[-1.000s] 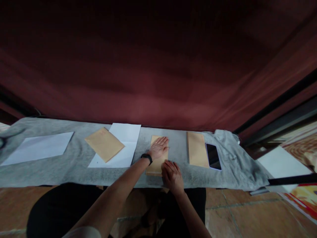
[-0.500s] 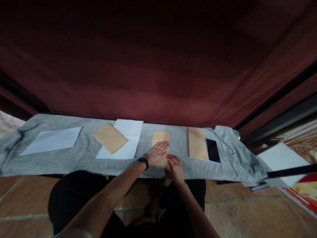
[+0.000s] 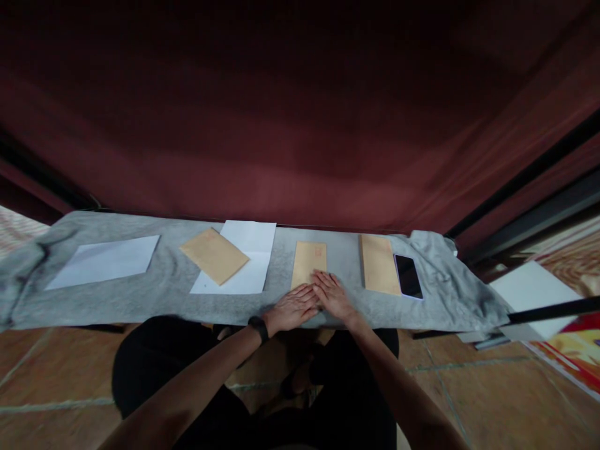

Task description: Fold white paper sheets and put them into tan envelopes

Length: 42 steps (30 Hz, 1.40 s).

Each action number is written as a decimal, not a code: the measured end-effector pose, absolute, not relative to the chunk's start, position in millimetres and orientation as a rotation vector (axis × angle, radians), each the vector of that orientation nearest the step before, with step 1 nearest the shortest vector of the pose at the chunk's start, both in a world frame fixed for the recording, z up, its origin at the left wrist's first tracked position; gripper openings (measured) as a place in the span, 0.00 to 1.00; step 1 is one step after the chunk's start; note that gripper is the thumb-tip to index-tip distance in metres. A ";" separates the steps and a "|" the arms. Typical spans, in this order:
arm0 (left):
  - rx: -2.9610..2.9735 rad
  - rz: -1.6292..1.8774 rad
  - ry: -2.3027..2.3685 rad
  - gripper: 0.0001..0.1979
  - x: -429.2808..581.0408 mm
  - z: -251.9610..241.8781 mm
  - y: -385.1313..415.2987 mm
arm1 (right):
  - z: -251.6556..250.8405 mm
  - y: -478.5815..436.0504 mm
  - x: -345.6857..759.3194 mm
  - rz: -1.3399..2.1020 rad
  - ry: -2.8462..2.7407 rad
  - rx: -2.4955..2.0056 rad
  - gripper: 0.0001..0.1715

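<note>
A brown paper envelope (image 3: 308, 257) with a small reddish printed mark lies upright on the grey cloth in front of me. My left hand (image 3: 293, 307), with a black band on the wrist, rests flat across its near end, fingers stretched out. My right hand (image 3: 334, 297) lies flat on the envelope's right side, its fingertips meeting those of the left. Between them the hands cover the envelope's lower part. To the left, another brown envelope (image 3: 215, 255) lies slanted over a creased white sheet of paper (image 3: 257, 270).
A stack of brown envelopes (image 3: 379, 265) sits at the right, beside a dark-screened phone (image 3: 409, 276). At the far left lies a white sheet (image 3: 105, 261). The grey cloth (image 3: 164, 303) covers a narrow table against a dark red curtain (image 3: 300, 156).
My left hand has slid down from the envelope's middle to its near end. My right hand has moved up onto the envelope, uncovering the printed mark. The view has shifted slightly.
</note>
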<state>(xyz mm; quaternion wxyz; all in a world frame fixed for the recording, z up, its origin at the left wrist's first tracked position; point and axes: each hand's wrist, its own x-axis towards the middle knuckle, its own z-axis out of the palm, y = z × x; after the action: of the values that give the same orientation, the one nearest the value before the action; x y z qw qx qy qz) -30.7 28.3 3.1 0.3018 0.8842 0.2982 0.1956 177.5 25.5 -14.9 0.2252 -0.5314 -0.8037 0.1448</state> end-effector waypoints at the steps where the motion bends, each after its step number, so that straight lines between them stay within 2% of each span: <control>1: 2.350 0.494 0.780 0.24 -34.2 5.9 26.0 | -15.6 33.2 177.2 0.392 -2.260 -1.467 0.30; 8: 2.440 0.323 0.705 0.28 -50.3 23.4 15.8 | -15.7 89.7 183.9 0.356 -2.348 -1.549 0.34; 18: 2.522 0.370 0.716 0.32 -52.0 18.8 15.1 | -20.3 127.4 180.2 0.162 -2.280 -1.708 0.36; 28: 2.657 0.345 0.725 0.33 -52.4 16.9 15.1 | -22.9 116.6 177.8 0.089 -2.344 -1.783 0.41; 42: 2.647 0.410 0.723 0.28 -53.2 14.9 14.5 | -23.2 69.0 172.2 0.128 -2.460 -1.707 0.37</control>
<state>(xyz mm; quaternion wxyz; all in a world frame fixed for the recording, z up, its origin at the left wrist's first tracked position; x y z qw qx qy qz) -53.2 14.5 14.9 0.1823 0.9381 0.2563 0.1452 172.2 69.0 -23.2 0.0722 -0.5682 -0.8186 0.0427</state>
